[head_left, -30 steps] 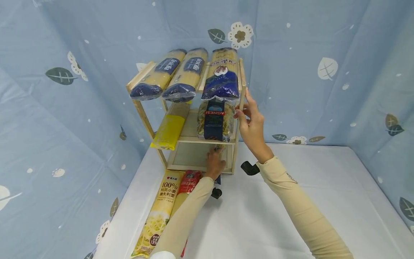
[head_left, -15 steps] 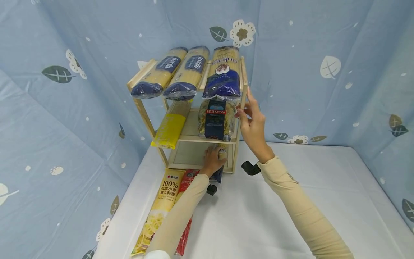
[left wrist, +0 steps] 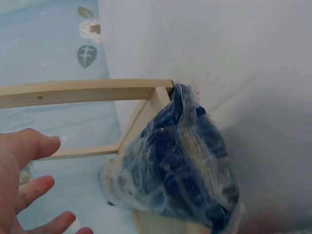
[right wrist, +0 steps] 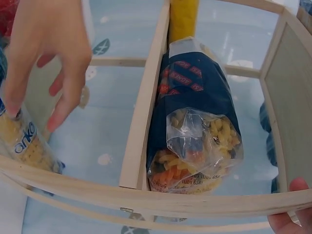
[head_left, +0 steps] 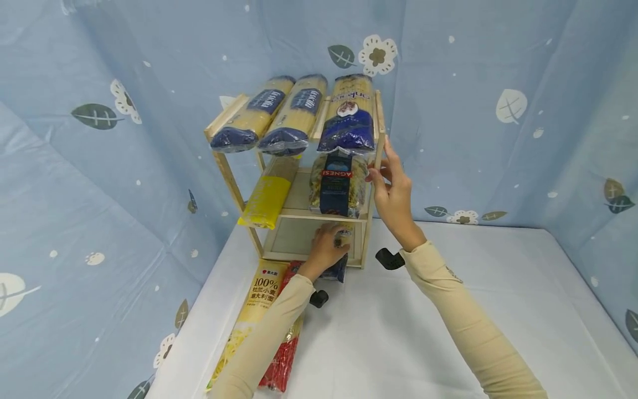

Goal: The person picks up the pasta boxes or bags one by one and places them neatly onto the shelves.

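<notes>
My left hand (head_left: 326, 246) hovers over or lightly touches a blue-ended pasta pack (head_left: 335, 270) on the bottom shelf of a small wooden rack (head_left: 324, 216); contact is unclear. In the left wrist view, the fingers of this hand (left wrist: 24, 185) are spread, apart from the pack's crinkled blue end (left wrist: 175, 161). My right hand (head_left: 396, 199) holds the rack's right side, its fingertips (right wrist: 292, 214) bent over a wooden rail in the right wrist view. Beside it on the middle shelf lies an Agnesi pasta bag (head_left: 336, 185).
Two La Sicilia spaghetti packs (head_left: 294, 116) and a blue-and-yellow pasta pack (head_left: 348, 113) lie on top. A yellow pack (head_left: 266, 199) sits middle left. On the table before the rack lie a long yellow noodle pack (head_left: 261, 288) and a red one (head_left: 281, 360).
My left hand has shifted slightly left and back over the bottom-shelf pack, uncovering more of it. The left forearm moved left, showing more of the red pack. My right hand keeps its hold.
</notes>
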Motion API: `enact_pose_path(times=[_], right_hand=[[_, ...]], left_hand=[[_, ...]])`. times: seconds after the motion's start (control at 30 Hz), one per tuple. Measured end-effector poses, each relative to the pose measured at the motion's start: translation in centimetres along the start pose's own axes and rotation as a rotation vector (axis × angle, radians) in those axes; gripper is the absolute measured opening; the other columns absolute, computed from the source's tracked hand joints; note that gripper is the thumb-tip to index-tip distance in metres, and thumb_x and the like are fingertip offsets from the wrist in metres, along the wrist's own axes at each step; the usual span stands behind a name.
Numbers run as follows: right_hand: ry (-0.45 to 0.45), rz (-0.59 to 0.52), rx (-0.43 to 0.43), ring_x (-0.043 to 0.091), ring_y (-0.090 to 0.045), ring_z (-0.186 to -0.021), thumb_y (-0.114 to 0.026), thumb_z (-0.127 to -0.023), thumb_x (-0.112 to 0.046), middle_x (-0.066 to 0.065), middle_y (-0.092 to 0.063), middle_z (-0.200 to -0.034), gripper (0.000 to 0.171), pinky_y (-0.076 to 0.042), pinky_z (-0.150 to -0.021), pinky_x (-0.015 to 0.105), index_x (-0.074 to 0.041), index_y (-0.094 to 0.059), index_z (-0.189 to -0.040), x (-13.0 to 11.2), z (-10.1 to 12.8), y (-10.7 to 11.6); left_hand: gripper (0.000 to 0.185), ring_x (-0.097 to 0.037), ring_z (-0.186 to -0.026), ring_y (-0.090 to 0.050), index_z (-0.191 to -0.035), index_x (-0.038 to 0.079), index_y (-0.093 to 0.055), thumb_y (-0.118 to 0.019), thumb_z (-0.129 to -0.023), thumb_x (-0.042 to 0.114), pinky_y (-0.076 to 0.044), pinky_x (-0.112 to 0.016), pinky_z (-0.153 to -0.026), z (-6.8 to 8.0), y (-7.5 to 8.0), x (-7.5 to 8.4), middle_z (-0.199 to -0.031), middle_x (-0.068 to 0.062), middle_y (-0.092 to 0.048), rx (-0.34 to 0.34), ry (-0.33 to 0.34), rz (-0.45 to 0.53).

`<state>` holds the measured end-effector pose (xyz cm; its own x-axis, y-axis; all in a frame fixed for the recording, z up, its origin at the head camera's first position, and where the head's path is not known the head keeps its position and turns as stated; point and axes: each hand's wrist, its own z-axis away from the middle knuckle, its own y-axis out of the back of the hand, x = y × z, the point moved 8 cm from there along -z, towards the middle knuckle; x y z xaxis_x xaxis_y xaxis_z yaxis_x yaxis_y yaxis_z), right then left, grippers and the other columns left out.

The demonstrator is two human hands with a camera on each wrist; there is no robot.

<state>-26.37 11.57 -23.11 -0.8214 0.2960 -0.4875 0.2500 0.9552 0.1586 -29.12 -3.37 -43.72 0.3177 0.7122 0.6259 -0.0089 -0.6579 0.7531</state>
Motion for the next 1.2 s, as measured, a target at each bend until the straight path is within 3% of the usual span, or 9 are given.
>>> enact_pose_path(times=[0.2, 0.37, 0.57, 0.8, 1.0, 1.2], right_hand=[[-0.007, 0.011, -0.012, 0.029, -0.062, -0.072, -0.048, -0.097, 0.002, 0.022, -0.061, -0.092, 0.052, -0.049, -0.059, 0.024, -0.002, -0.031, -0.146, 0.1, 0.0, 0.2], [-0.011, 0.032, -0.019, 0.027, -0.062, -0.074, -0.048, -0.098, 0.001, 0.021, -0.061, -0.095, 0.053, -0.05, -0.057, 0.022, -0.004, -0.03, -0.147, 0.2, -0.1, 0.8], [-0.011, 0.022, -0.015, 0.026, -0.062, -0.073, -0.049, -0.097, 0.002, 0.021, -0.062, -0.095, 0.053, -0.051, -0.056, 0.027, -0.005, -0.031, -0.147, 0.5, -0.1, 1.0], [-0.013, 0.007, -0.022, 0.027, -0.063, -0.074, -0.049, -0.097, 0.001, 0.024, -0.061, -0.097, 0.054, -0.052, -0.056, 0.032, -0.005, -0.03, -0.147, 0.4, -0.2, 1.0], [-0.022, -0.009, -0.01, 0.028, -0.063, -0.074, -0.05, -0.097, 0.0, 0.023, -0.062, -0.096, 0.054, -0.053, -0.056, 0.04, -0.006, -0.031, -0.147, 0.4, 0.0, 0.8], [-0.014, -0.014, -0.007, 0.029, -0.063, -0.074, -0.05, -0.096, 0.002, 0.022, -0.062, -0.093, 0.053, -0.053, -0.057, 0.038, -0.004, -0.032, -0.146, 0.2, 0.1, 0.1]], left_hand=[[0.043, -0.031, -0.125, -0.042, -0.128, 0.009, -0.057, -0.069, -0.087, 0.019, -0.036, -0.051, -0.1, 2.2, 1.3, 0.2, -0.133, -0.012, -0.049, 0.003, -0.035, -0.002], [0.047, -0.028, -0.122, -0.046, -0.128, 0.011, -0.057, -0.072, -0.085, 0.021, -0.04, -0.043, -0.1, 4.5, 2.1, 0.4, -0.131, -0.009, -0.051, 0.01, -0.04, -0.042], [0.046, -0.033, -0.121, -0.047, -0.125, 0.011, -0.06, -0.074, -0.082, 0.021, -0.043, -0.049, -0.095, 7.8, 3.0, 0.0, -0.132, -0.015, -0.049, 0.071, -0.034, -0.032], [0.048, -0.034, -0.116, -0.049, -0.125, 0.016, -0.06, -0.076, -0.08, 0.021, -0.046, -0.053, -0.085, 11.5, 3.7, 0.1, -0.132, -0.015, -0.048, 0.143, -0.021, -0.112], [0.051, -0.039, -0.117, -0.046, -0.126, 0.015, -0.059, -0.075, -0.078, 0.023, -0.043, -0.061, -0.083, 14.3, 3.8, -0.9, -0.135, -0.018, -0.045, 0.131, 0.018, -0.207], [0.061, -0.045, -0.12, -0.041, -0.13, 0.013, -0.056, -0.079, -0.075, 0.024, -0.043, -0.063, -0.08, 17.6, 3.7, -3.1, -0.137, -0.021, -0.04, 0.059, 0.14, -0.248]])
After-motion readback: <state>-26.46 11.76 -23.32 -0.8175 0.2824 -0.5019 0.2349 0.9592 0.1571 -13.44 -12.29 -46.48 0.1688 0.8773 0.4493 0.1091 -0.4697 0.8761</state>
